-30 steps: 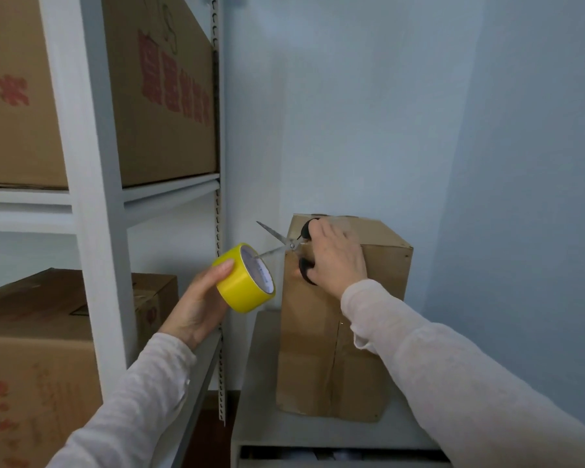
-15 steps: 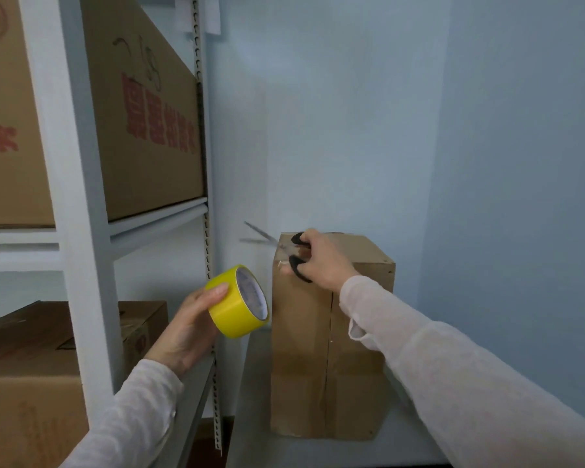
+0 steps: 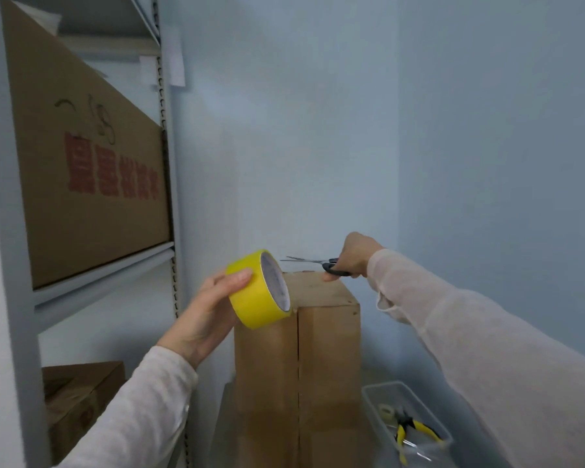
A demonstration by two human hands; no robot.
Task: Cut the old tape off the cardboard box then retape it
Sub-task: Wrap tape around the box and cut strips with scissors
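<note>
Standing upright near the left edge of the grey worktop (image 3: 222, 434): one tall brown cardboard box (image 3: 328, 346), with a seam running down the middle of its near face.

- Left hand (image 3: 210, 309): grips a yellow tape roll (image 3: 255, 298) with the thumb across the outer band and the fingers curled behind. The roll is held in front of the box's upper left corner.
- Right hand (image 3: 356, 256): fingers curled through the black handles of the scissors (image 3: 318, 263). The blades are almost closed and point left, just above the box's top, and one fingertip reaches down to that top.
- Clear plastic bin (image 3: 372, 395): on the worktop just right of the box, holding yellow-handled pliers (image 3: 416, 430).
- Grey shelf rack (image 3: 11, 231): at the left, with a large carton (image 3: 92, 184) above and a smaller carton (image 3: 81, 386) below.
</note>
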